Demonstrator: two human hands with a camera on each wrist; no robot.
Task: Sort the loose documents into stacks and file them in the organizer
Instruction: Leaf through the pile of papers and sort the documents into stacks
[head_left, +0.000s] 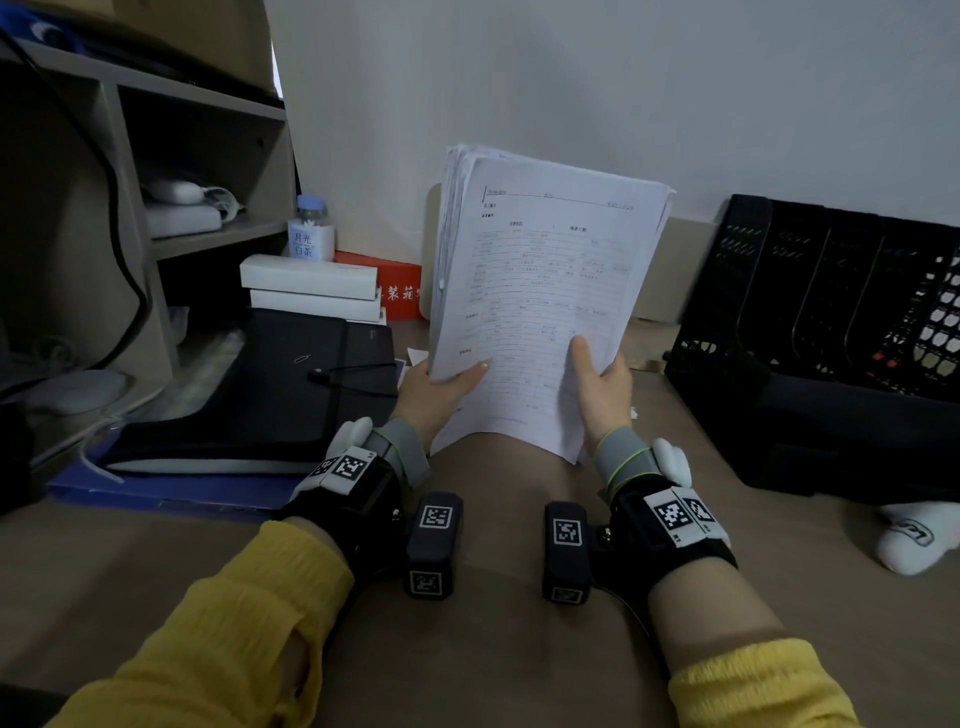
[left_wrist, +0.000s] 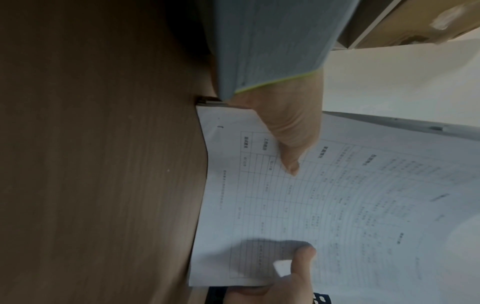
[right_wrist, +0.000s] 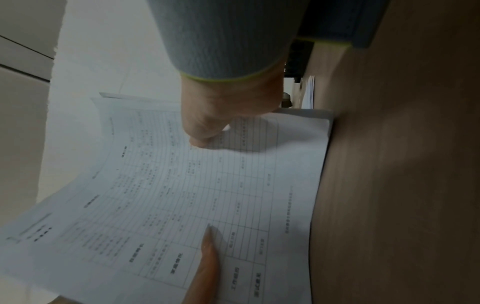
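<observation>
While both thumbs pinch its lower edge, the sheaf of papers (head_left: 540, 291) stands upright on the floor (head_left: 493, 623), left hand (head_left: 436, 392) and right hand (head_left: 602, 387) gripping low. Risk: unsupported top sheets above the grip fan or slump; the organizer (head_left: 831, 332) sits right of the grip.

White documents (head_left: 540, 291) carry grey gridded tables; the organizer (head_left: 831, 312) is black mesh; sleeves (head_left: 234, 623) yellow — the surface (head_left: 493, 649) brown wood-grain, a red box (head_left: 400, 283) behind.

You've got one paper stack (head_left: 540, 291), two hands, two white boxes (head_left: 311, 288), one bottle (head_left: 310, 228), one black organizer (head_left: 831, 322).
</observation>
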